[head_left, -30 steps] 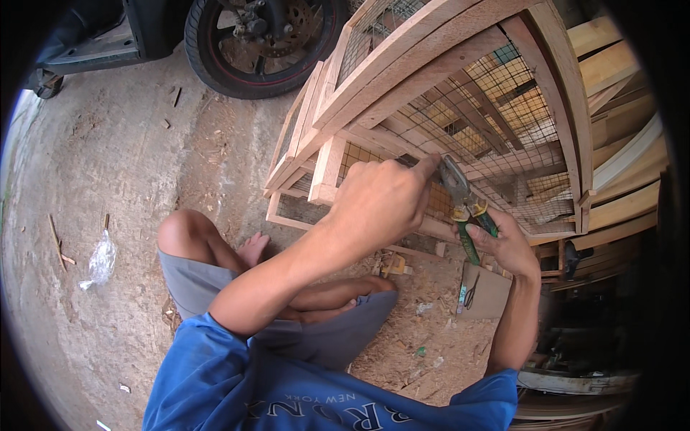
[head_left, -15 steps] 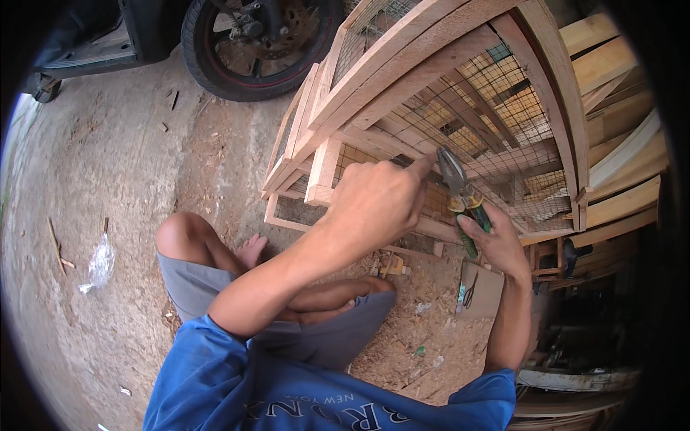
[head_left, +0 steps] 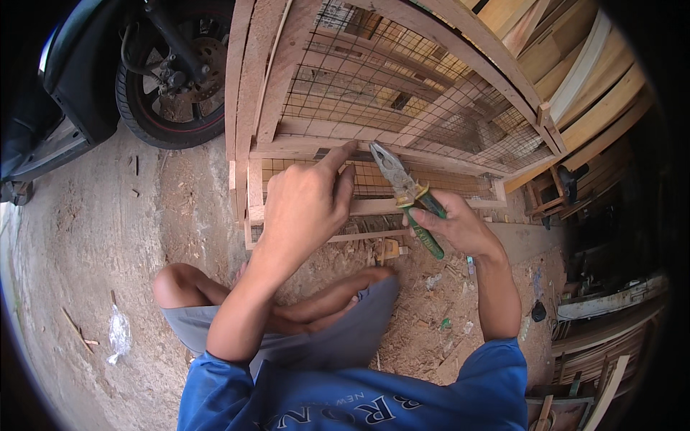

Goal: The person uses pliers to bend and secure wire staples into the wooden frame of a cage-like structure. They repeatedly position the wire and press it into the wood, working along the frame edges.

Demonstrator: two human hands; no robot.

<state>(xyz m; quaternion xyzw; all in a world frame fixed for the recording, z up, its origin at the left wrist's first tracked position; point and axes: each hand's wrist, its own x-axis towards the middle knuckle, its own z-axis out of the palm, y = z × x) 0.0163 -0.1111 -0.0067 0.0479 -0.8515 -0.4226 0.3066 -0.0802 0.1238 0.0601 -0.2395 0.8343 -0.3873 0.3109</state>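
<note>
Combination pliers [head_left: 406, 192] in our right hand [head_left: 460, 223], nose just right of our left hand's [head_left: 305, 201] index fingertip.
Right hand is wrapped round the green handles; pliers' head sits beyond it and to its left. Long axis slants from the right palm away from us and a bit left, so the nose points at the lower rails of the wooden frame [head_left: 285, 79], beyond both hands. Nose is nearer the left hand, handles are with the right. Left hand: index stretched toward the rails, thumb parted from it, other fingers curled under; we can't tell if they hold anything. Wire mesh [head_left: 352, 86] beyond both hands, scooter wheel [head_left: 176, 75] well left of and beyond the left.
</note>
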